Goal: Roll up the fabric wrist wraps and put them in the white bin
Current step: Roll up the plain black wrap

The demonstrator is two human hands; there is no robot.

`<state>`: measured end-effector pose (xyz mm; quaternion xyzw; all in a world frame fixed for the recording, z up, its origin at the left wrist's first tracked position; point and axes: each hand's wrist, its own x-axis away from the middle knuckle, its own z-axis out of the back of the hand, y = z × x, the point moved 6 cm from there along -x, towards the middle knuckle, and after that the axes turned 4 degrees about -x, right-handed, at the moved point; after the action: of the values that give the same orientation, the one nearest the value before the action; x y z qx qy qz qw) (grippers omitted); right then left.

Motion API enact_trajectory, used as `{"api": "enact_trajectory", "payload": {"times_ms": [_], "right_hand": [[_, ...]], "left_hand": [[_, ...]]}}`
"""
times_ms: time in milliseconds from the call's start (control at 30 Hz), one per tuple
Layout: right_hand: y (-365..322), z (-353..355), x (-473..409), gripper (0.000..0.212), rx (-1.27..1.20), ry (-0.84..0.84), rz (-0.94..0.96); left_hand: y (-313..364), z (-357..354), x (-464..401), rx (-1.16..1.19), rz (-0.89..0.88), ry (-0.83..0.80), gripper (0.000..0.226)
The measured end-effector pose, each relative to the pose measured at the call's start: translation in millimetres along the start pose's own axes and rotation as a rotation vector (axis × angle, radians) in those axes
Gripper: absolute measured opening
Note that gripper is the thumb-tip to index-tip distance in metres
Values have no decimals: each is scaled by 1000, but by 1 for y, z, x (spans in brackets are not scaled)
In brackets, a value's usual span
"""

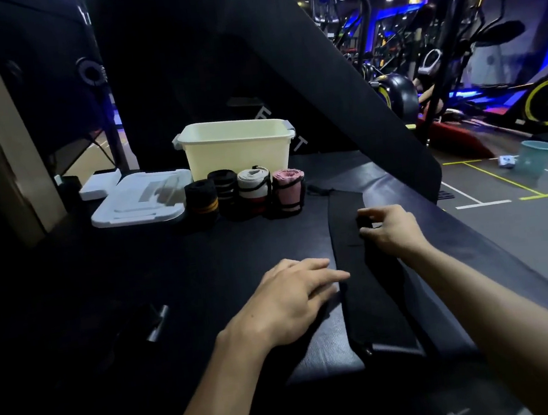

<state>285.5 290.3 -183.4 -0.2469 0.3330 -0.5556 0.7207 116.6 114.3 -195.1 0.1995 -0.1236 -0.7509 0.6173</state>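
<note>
Our right hand (389,229) pinches the black wrist wrap (349,243) lying flat on the counter (170,271), well in front of the white bin (235,146); our left hand (297,297) rests flat-fingered on the wrap's edge.

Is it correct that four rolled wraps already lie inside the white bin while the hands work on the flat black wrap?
Not quite. The head view shows the four rolled wraps standing on the table in front of the white bin, not inside it. The hands do work on the flat black wrap.
</note>
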Motion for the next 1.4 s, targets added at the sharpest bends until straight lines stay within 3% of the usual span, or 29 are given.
{"api": "enact_trajectory", "payload": {"times_ms": [67,133,233,400,567,700,833,1000,1133,1267,1400], "right_hand": [[-16,-4,-2,41,145,11,115],[-31,-7,-3,21,301,3,207],[-42,-18,1,2,476,-222,179],[-100,-25,32,17,389,-266,350],[-169,-97,101,34,166,-573,545],[-209,-153,151,58,147,-729,669],[-218,-185,173,74,289,-677,718],[-215,-186,173,44,64,-523,682],[-211,-163,168,32,-137,-498,662],[-192,-115,148,24,-360,-445,543],[-169,-67,126,10,-470,-389,451]], "left_hand": [[-2,-2,0,-14,-7,-33,33],[-4,0,1,-35,-4,-40,32],[-9,14,8,-71,9,46,30],[-31,61,42,-148,162,382,27],[-64,101,100,-109,407,707,27],[-87,116,151,-123,582,805,22],[-115,111,185,-116,760,634,16],[-121,104,199,16,685,482,34],[-110,98,190,-70,609,402,48],[-96,98,174,-108,524,499,21],[-71,97,157,148,361,680,13]]}}
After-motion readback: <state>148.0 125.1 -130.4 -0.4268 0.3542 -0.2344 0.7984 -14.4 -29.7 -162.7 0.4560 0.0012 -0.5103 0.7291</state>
